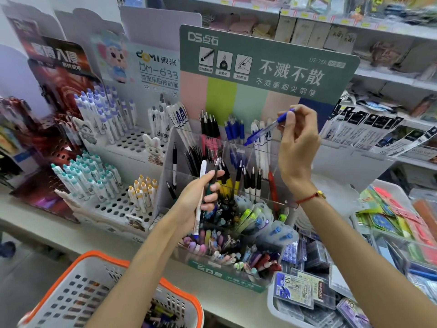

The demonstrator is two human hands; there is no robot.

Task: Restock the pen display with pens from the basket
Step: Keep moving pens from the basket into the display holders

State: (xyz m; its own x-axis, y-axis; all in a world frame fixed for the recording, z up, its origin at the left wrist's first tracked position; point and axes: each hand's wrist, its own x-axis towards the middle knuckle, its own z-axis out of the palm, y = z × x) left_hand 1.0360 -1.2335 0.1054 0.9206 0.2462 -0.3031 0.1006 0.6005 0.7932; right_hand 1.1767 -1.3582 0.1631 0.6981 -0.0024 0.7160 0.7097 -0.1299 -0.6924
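right hand: the right hand [298, 138] is pinching a blue ballpoint pen with a clear barrel [268, 127] near its clip end, tip angled down and left, held just above the back row of the clear acrylic tiered pen display with the green header card [165, 166]

left hand: the left hand [201, 200] is wrapped around a small bunch of mixed pens [201, 197], a white one and a couple of dark ones, held upright in front of the display's middle tier

basket: the white plastic shopping basket with orange rim [78, 259] sits below the counter's front edge at bottom left, a few more pens visible in its bottom (hard to count, they're half cut off)

where the blue ones live: there's already a cluster of blue capped pens [234, 129] standing in the back row, between the black pens and the white ones, so that looks like the target slot

step in hand: I'd say it's dropping this blue pen into that blue compartment

how to do it well: tip the pen closer to vertical first, aim the tip into the gap among the blue pens, not the white slot just beside it, and let go only once the tip is below the divider edge, otherwise it can skate across into the next compartment

watch out: keep the left bunch clear of the pens sticking up in the middle tier, they're touching or nearly so

progress: midway probably, a handful in hand plus whatever's in the basket
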